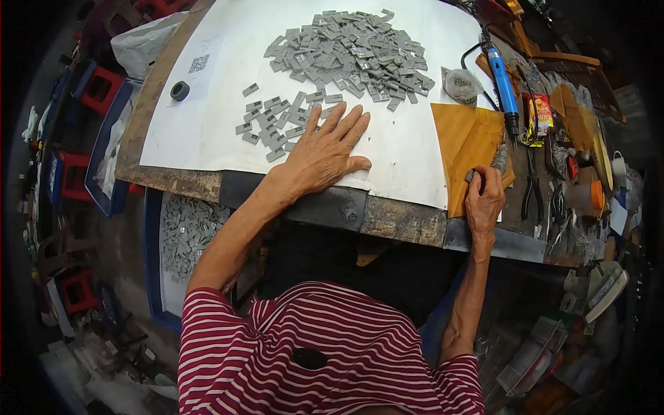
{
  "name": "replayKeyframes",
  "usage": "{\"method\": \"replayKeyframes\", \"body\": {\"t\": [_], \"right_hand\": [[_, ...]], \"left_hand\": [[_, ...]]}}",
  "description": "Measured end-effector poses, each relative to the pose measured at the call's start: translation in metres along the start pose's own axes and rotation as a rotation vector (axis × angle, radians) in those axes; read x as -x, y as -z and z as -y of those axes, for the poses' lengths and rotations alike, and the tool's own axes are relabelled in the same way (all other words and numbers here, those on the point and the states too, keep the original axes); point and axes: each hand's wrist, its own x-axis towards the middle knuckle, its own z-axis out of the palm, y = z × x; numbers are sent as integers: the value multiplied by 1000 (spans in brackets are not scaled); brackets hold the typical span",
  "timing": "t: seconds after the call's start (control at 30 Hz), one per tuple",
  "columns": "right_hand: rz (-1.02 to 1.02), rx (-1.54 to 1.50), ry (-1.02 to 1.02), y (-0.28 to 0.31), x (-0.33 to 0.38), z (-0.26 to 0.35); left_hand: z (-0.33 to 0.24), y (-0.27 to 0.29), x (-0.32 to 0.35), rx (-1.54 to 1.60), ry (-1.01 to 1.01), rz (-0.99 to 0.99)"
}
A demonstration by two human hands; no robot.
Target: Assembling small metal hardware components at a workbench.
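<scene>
Here, loose grey pieces (268, 122) left of the brown paper (462, 142) lie nearest my open left hand (324, 153); my right hand (485, 197) curls at the paper, grip unclear.

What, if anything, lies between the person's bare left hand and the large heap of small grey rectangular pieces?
A few loose grey pieces lie on the flat white sheet just beyond the left hand; nothing else visible blocks the heap.

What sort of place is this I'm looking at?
Probably a small workshop, at a hand-work bench: a heap of small gray pieces lies on white paper, a blue corded tool and pliers lie at the right, and a blue tray below holds more small parts.
</scene>
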Motion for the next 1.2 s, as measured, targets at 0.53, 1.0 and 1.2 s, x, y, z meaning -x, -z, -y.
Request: {"method": "replayKeyframes", "body": {"t": [0.53, 1.0, 1.2], "right_hand": [[-10, 0, -29, 2, 1, -2], [-14, -14, -19, 1, 0, 0], [-20, -15, -28, 5, 1, 0]], "left_hand": [[22, 21, -3, -30, 121, -136], [31, 21, 12, 123, 198, -129], [31, 25, 12, 204, 236, -172]]}}
